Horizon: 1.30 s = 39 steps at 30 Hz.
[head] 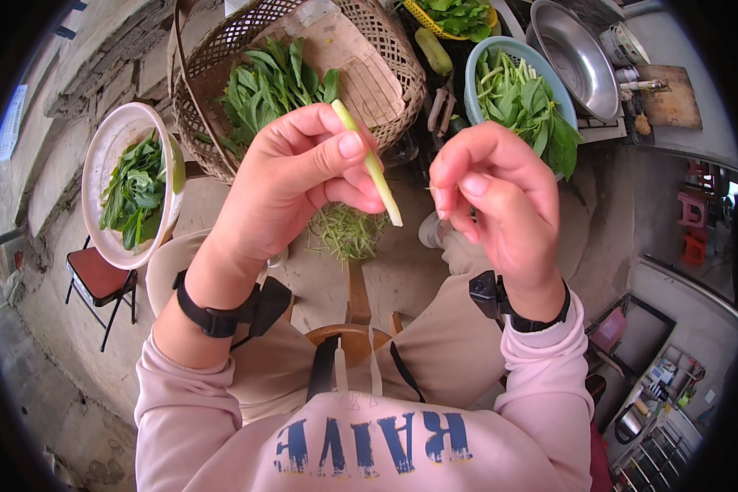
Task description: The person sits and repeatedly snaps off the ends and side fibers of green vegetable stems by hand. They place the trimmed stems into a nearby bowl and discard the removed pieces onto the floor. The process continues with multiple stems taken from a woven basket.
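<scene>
My left hand (307,166) holds a pale green vegetable stem (369,165) between thumb and fingers, its whitish end pointing down and right. To the right, my right hand (498,190) has its thumb against its curled fingers; a tiny thin strip seems to show at the fingertips. Beyond my left hand, leafy greens (261,92) lie in a woven basket (406,74). A light blue colander (472,92) behind my right hand holds stems and leaves. Thin green peelings (347,232) lie heaped on the floor below, between the hands. I wear a black strap device on each wrist.
At left, a white basin (91,184) of leaves stands near a red folding chair (98,277). A green gourd-like vegetable (433,52), yellow basket (424,19) and metal basin (575,58) are at the back. A wooden board (673,98) lies farther right. A wooden stool (363,338) is beneath me.
</scene>
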Each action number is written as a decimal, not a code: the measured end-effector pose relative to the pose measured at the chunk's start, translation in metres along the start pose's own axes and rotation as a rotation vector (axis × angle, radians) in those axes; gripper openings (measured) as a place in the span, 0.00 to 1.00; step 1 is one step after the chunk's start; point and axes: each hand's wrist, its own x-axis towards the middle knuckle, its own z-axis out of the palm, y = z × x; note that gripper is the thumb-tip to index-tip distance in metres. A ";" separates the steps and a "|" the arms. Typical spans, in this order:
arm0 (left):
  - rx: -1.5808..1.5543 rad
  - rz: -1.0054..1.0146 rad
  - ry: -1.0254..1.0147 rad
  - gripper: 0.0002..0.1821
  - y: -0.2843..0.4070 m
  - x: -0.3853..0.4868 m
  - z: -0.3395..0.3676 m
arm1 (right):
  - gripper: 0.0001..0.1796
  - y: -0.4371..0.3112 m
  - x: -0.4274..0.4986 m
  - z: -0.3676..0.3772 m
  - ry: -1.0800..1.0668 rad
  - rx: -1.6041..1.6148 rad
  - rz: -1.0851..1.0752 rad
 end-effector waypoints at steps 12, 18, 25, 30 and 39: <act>0.035 0.061 -0.054 0.06 -0.005 0.001 0.001 | 0.05 0.004 0.003 0.013 0.058 -0.639 -0.186; 0.077 0.097 -0.091 0.10 -0.007 0.002 0.001 | 0.03 0.003 0.001 0.013 0.074 -0.655 -0.193; 0.011 0.070 -0.106 0.11 -0.006 0.001 0.003 | 0.04 0.000 0.000 0.012 0.053 -0.665 -0.201; 0.099 0.052 -0.076 0.10 -0.005 0.000 0.006 | 0.05 0.003 0.001 0.012 0.098 -0.680 -0.274; 0.154 0.023 -0.068 0.11 -0.007 -0.005 0.011 | 0.05 0.010 0.008 0.010 0.150 -0.687 -0.387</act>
